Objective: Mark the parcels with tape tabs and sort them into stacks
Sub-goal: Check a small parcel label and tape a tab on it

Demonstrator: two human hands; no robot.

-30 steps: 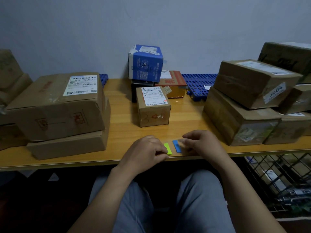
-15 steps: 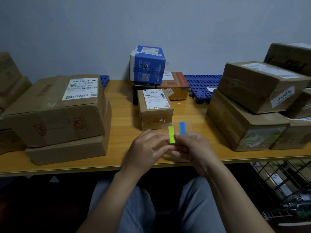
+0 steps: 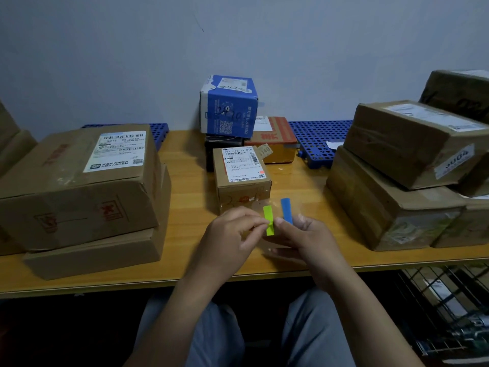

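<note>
- Left hand: thumb and forefinger pinch the green tab at mid-length. The tab stands upright.
- Right hand: fingers curled, gripping a clear sheet from below. The blue tab sits on the sheet at 1 o'clock from the green tab, its lower end hidden behind the thumb.
- Sheet is nearly invisible, edges only a faint glint. Cannot tell whether the green tab is stuck to it or peeled free.
- Both hands are above the near edge of the tabletop.
- Small box: 12 o'clock from the hands, label up. The scrawl on its front is illegible.
- Left stack: 9 o'clock, two boxes. More boxes are cut off at the frame edge.
- Right stack: 3 o'clock, cut off on the right.
- Blue box: farther back at 12 o'clock, on a dark box that is mostly hidden.
- Basket: 5 o'clock, under the tabletop. Its contents are too dim to make out.
</note>
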